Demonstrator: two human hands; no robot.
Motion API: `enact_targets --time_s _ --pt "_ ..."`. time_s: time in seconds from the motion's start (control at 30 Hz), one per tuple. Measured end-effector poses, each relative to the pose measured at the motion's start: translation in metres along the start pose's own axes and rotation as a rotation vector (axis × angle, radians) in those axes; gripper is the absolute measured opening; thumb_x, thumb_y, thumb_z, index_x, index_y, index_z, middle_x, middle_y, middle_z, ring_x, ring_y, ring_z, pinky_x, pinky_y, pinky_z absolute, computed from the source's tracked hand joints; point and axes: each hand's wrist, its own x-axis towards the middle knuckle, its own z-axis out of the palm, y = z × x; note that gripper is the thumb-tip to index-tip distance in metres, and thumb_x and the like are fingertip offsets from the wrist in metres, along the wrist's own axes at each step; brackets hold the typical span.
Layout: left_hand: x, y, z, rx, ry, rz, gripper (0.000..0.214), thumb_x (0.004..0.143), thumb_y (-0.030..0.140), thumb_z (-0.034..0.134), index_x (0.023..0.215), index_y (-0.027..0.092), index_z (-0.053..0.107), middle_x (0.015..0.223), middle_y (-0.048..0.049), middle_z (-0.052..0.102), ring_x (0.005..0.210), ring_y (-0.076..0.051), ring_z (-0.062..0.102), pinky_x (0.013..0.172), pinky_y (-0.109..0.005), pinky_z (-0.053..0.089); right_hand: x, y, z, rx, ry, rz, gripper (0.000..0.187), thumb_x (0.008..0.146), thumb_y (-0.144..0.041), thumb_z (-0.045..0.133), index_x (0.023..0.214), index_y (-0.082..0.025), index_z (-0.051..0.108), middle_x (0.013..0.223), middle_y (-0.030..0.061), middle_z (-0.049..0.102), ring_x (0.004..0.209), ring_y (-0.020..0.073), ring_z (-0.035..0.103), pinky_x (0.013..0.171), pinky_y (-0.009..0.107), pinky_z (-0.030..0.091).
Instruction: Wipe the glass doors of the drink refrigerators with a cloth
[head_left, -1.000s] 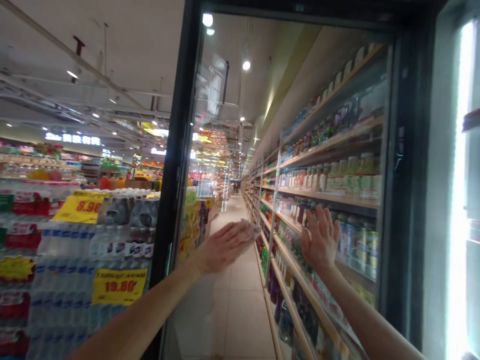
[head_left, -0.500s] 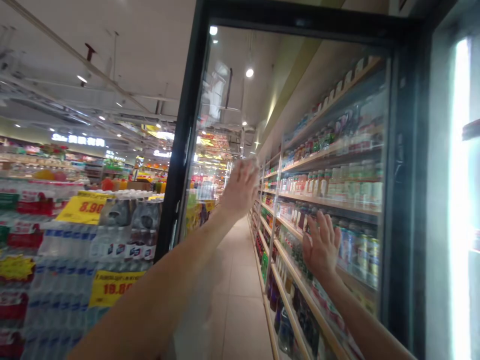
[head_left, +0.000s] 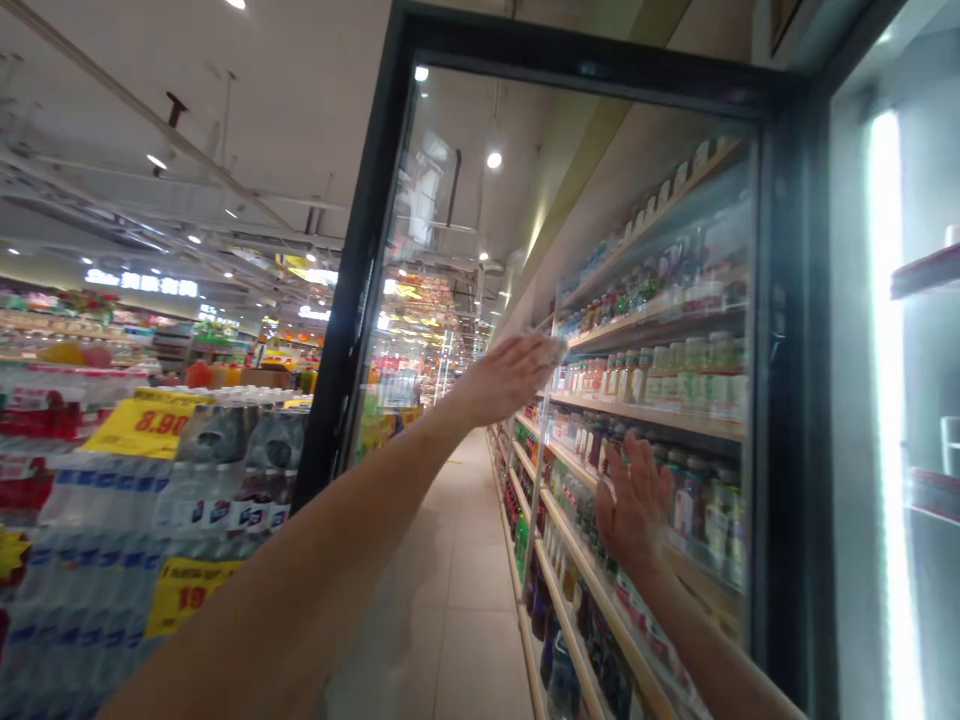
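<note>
Your left hand (head_left: 510, 380) sits almost at the centre of the view, stretched out with the fingers straight and close together, against the glass door (head_left: 465, 230) of a drinks cooler. A small pale wad (head_left: 557, 350), perhaps cloth or tissue, shows at your left fingertips at about 3 o'clock. It is too small and blurred to name for sure, and you cannot tell whether those fingers pinch it or only press it flat against the pane.

Your right hand (head_left: 634, 505) is at about 4 o'clock, wide open, with the fingers spread and the palm toward the same pane. It has hold of nothing. Your left forearm (head_left: 300, 560) crosses the frame from 7 o'clock.

The door's black frame (head_left: 352, 330) runs up the pane's left side at about 10 o'clock and across its top at 12 o'clock. At 3 o'clock, past the frame's right edge, a bright LED strip (head_left: 885, 400) lights the cooler's interior. Through the glass, at about 2 o'clock, you see shelves of bottled drinks (head_left: 652, 370) lining the aisle. A tiled floor (head_left: 457, 600) runs away at 6 o'clock. At 8 o'clock stand shrink-wrapped bottled water packs (head_left: 97, 500), with a yellow price sign (head_left: 146, 425) reading 8.90 at about 9 o'clock.
</note>
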Motion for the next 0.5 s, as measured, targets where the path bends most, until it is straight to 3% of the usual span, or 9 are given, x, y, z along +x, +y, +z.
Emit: enact_targets --time_s 0.1,0.13,0.17,0.27,0.3,0.33,0.43,0.47,0.5 --pt "0.0072 -0.0111 -0.0026 0.04 0.219 -0.459 0.05 0.09 0.024 0.035 0.138 0.012 0.034 0.15 -0.0133 0.027 0.142 -0.029 0.014 0.114 -0.051 0.019 -0.0002 -0.0008 -0.0005 0.01 -0.012 0.02 0.059 0.087 -0.025 0.044 0.144 -0.024 0.027 0.143 0.0146 0.04 0.135 0.0298 0.033 0.106 0.054 0.027" --pt "0.009 -0.0122 -0.0024 0.042 0.255 -0.509 0.051 0.089 0.024 0.036 0.139 0.011 0.032 0.151 -0.0144 0.025 0.141 -0.03 0.014 0.114 -0.053 0.019 0.0 -0.0012 -0.0008 0.011 -0.014 0.02 0.059 0.088 -0.025 0.043 0.144 -0.025 0.027 0.143 0.0145 0.04 0.135 0.03 0.033 0.106 0.054 0.027" --pt "0.0104 -0.0115 -0.0018 0.034 0.244 -0.467 0.053 0.09 0.025 0.036 0.14 0.012 0.029 0.151 -0.0136 0.025 0.141 -0.03 0.015 0.114 -0.053 0.019 0.0003 -0.0016 -0.0012 0.007 -0.012 0.018 0.058 0.088 -0.025 0.043 0.144 -0.025 0.027 0.143 0.0147 0.04 0.135 0.0302 0.033 0.105 0.055 0.027" --pt "0.0113 -0.006 0.0002 0.0 0.074 -0.138 0.052 0.091 0.028 0.034 0.142 0.019 0.026 0.151 -0.0062 0.028 0.14 -0.024 0.02 0.115 -0.045 0.023 0.0011 -0.0021 -0.0022 -0.008 -0.004 0.003 0.057 0.088 -0.025 0.043 0.143 -0.023 0.028 0.141 0.0159 0.042 0.134 0.0306 0.035 0.104 0.055 0.029" --pt "0.0108 -0.0055 0.0002 0.002 0.05 -0.123 0.051 0.091 0.028 0.034 0.142 0.02 0.028 0.151 -0.0053 0.028 0.14 -0.024 0.02 0.114 -0.043 0.024 0.0012 -0.0022 -0.0024 -0.012 -0.002 0.0 0.057 0.088 -0.025 0.042 0.143 -0.023 0.028 0.141 0.0161 0.043 0.134 0.0306 0.035 0.104 0.054 0.029" --pt "0.01 -0.0061 -0.0001 0.011 0.064 -0.184 0.05 0.091 0.029 0.034 0.141 0.019 0.03 0.151 -0.0057 0.028 0.141 -0.024 0.019 0.114 -0.043 0.024 0.0012 -0.0023 -0.0024 -0.013 0.0 -0.001 0.057 0.088 -0.025 0.042 0.143 -0.023 0.028 0.141 0.0161 0.043 0.134 0.0306 0.035 0.104 0.054 0.029" --pt "0.0087 -0.0091 -0.0017 0.055 0.213 -0.539 0.05 0.091 0.027 0.035 0.139 0.014 0.033 0.151 -0.0102 0.025 0.142 -0.027 0.013 0.114 -0.048 0.022 0.0006 -0.0023 -0.0016 -0.006 -0.005 0.007 0.057 0.088 -0.026 0.041 0.143 -0.024 0.027 0.141 0.0155 0.042 0.134 0.0306 0.034 0.104 0.055 0.029" --pt "0.0089 -0.0086 -0.0016 0.062 0.228 -0.563 0.051 0.09 0.027 0.036 0.139 0.014 0.032 0.152 -0.0109 0.024 0.142 -0.028 0.012 0.114 -0.049 0.021 0.0002 -0.0022 -0.001 -0.004 -0.006 0.011 0.057 0.088 -0.026 0.041 0.143 -0.024 0.027 0.141 0.0151 0.042 0.134 0.0305 0.034 0.104 0.055 0.028" --pt "0.0093 -0.0074 -0.0012 0.061 0.205 -0.502 0.052 0.09 0.026 0.036 0.14 0.013 0.03 0.152 -0.0108 0.024 0.142 -0.027 0.013 0.115 -0.049 0.021 -0.0003 -0.0019 -0.0002 -0.002 -0.006 0.01 0.057 0.088 -0.026 0.041 0.143 -0.024 0.027 0.141 0.0149 0.042 0.134 0.0304 0.034 0.104 0.055 0.028"
